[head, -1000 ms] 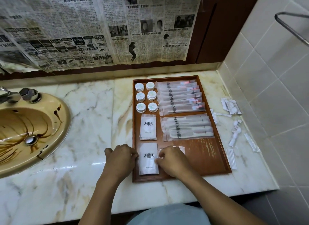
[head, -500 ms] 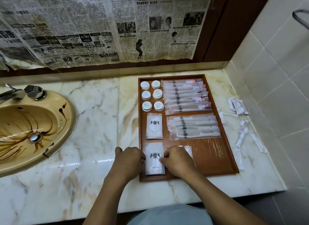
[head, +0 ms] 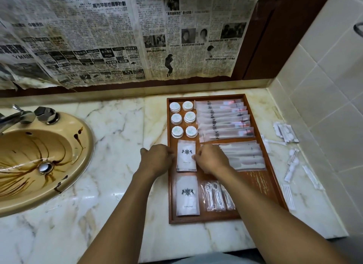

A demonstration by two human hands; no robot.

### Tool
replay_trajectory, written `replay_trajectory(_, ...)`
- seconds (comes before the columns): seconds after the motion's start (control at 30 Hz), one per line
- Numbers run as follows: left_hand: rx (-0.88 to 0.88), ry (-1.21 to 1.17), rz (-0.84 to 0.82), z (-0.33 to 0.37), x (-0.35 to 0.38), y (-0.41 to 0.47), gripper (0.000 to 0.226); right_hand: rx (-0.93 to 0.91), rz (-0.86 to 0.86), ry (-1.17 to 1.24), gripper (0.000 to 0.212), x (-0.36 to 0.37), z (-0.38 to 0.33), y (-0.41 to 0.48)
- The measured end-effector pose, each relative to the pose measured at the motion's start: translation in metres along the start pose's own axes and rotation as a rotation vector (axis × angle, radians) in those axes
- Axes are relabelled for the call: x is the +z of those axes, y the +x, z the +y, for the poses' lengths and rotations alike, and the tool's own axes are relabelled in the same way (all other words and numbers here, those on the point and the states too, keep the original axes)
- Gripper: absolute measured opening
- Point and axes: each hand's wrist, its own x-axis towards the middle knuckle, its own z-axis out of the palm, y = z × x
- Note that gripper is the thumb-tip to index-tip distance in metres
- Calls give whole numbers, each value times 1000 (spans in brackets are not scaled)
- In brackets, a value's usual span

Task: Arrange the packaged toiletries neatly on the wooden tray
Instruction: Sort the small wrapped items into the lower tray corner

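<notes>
Most of the wooden tray (head: 255,180) is already laid out: six round white tins (head: 183,119) in two columns at its far left, a fanned stack of long sachets (head: 224,122) beside them, a second stack (head: 245,155) below that, one flat white packet (head: 187,195) at the near left corner and clear-wrapped pieces (head: 217,197) just beside it. The left hand (head: 157,159) and right hand (head: 213,159), both curled with fingertips pinching, hold the edges of the upper white packet (head: 186,155), apparently squaring it. Left to do, I judge: the small wrapped items (head: 290,161) scattered on the marble counter (head: 117,145) right of the tray (about a dozen, hard to count).
</notes>
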Motion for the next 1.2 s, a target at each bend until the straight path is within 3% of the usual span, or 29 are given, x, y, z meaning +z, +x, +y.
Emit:
replay_trajectory(0.23, 20, 90, 12, -4, 19, 19, 23, 15, 10, -39, 34, 15, -3, 13)
replay_trajectory(0.5, 52, 32, 2, -4, 21, 10, 34, 34, 11, -31, 33, 11, -6, 10)
replay_trajectory(1.2, 48, 213, 19, -7, 28, 6, 22, 56, 13, 9, 23, 17, -11, 3)
